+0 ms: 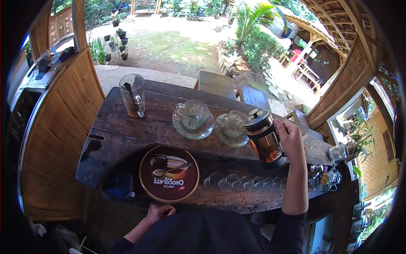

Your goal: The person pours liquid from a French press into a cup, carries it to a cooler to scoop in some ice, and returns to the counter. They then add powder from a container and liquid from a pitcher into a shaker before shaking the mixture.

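My right hand (pixel 288 134) is wrapped round the handle of a French press (pixel 265 142) with a dark lid and amber contents, held above the wooden counter (pixel 156 101). Just left of the press, a clear glass cup (pixel 234 122) sits on a glass saucer. Farther left is a second patterned cup (pixel 193 114) on its saucer (pixel 198 132). A tall glass mug (pixel 133 95) with a dark spoon in it stands at the counter's left. My left hand (pixel 160 211) rests at the near edge, below a round chocolate pie tin (pixel 169 173); its fingers are curled, and what they hold, if anything, is hidden.
Several upturned glasses (pixel 246 183) line the lower shelf. Jars (pixel 337 152) stand at the right end. Stools (pixel 216 84) are beyond the counter, and a wooden panel (pixel 59 139) rises at the left. A person in red is far back at the right.
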The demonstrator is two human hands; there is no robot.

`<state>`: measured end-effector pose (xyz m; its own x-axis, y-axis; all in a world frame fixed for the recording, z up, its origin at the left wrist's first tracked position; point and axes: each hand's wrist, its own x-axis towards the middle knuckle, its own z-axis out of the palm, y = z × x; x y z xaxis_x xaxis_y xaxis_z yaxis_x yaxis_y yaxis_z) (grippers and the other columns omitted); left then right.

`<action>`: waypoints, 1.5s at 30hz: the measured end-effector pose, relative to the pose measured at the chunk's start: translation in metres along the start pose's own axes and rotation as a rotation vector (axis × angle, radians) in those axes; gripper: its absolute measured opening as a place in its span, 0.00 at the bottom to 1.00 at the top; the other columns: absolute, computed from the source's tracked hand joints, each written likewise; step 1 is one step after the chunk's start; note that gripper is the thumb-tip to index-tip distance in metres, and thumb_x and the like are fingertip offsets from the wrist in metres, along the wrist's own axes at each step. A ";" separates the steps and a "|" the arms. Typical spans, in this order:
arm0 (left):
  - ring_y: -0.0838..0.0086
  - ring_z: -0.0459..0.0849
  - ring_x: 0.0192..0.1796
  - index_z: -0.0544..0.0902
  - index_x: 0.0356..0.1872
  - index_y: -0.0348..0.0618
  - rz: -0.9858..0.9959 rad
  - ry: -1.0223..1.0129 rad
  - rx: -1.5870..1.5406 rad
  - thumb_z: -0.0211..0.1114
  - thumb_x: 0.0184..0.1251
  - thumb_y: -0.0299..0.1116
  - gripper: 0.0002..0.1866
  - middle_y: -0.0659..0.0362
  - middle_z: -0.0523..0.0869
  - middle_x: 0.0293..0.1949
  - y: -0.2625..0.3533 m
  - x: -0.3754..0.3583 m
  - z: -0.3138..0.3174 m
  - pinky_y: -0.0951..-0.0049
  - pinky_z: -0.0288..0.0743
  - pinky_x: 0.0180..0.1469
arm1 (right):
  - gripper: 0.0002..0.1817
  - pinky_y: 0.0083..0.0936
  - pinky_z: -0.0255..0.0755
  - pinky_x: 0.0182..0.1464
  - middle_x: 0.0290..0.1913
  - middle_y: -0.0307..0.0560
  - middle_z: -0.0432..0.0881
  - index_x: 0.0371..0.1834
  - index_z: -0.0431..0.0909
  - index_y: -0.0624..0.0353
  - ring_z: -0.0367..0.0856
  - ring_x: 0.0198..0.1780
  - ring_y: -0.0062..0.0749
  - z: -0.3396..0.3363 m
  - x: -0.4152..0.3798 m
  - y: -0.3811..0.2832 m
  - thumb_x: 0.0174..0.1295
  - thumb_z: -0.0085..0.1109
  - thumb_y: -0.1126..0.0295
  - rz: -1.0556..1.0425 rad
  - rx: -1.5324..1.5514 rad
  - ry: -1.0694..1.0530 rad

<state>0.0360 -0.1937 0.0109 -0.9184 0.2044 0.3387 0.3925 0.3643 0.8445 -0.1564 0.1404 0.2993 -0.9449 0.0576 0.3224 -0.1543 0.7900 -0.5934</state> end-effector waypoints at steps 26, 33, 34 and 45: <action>0.64 0.80 0.20 0.79 0.20 0.48 0.045 0.196 0.292 0.66 0.43 0.30 0.04 0.59 0.77 0.16 -0.001 0.001 0.010 0.67 0.74 0.22 | 0.23 0.21 0.58 0.24 0.14 0.37 0.68 0.19 0.73 0.65 0.62 0.21 0.16 0.002 0.007 0.009 0.64 0.55 0.57 0.005 -0.006 0.015; 0.65 0.79 0.19 0.77 0.18 0.49 0.034 0.196 0.304 0.66 0.43 0.30 0.05 0.60 0.77 0.16 0.000 0.001 0.011 0.68 0.73 0.22 | 0.23 0.22 0.60 0.26 0.15 0.38 0.70 0.19 0.74 0.65 0.64 0.21 0.17 0.005 0.007 0.003 0.64 0.54 0.56 0.015 -0.072 0.008; 0.66 0.79 0.19 0.77 0.18 0.49 0.053 0.199 0.315 0.66 0.43 0.30 0.05 0.61 0.77 0.16 -0.001 0.001 0.011 0.68 0.74 0.22 | 0.23 0.22 0.60 0.26 0.15 0.38 0.70 0.19 0.74 0.65 0.64 0.21 0.17 0.006 0.008 0.003 0.64 0.54 0.56 0.014 -0.068 0.006; 0.68 0.79 0.19 0.76 0.18 0.49 0.163 0.258 0.409 0.67 0.40 0.30 0.06 0.62 0.78 0.16 -0.004 0.001 0.012 0.71 0.73 0.23 | 0.24 0.21 0.61 0.26 0.15 0.38 0.71 0.19 0.74 0.66 0.64 0.21 0.16 0.006 0.010 0.003 0.64 0.54 0.55 0.005 -0.083 -0.016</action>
<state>0.0343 -0.1841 0.0031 -0.8057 0.0761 0.5874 0.4715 0.6827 0.5583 -0.1684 0.1392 0.2967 -0.9501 0.0529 0.3075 -0.1254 0.8377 -0.5316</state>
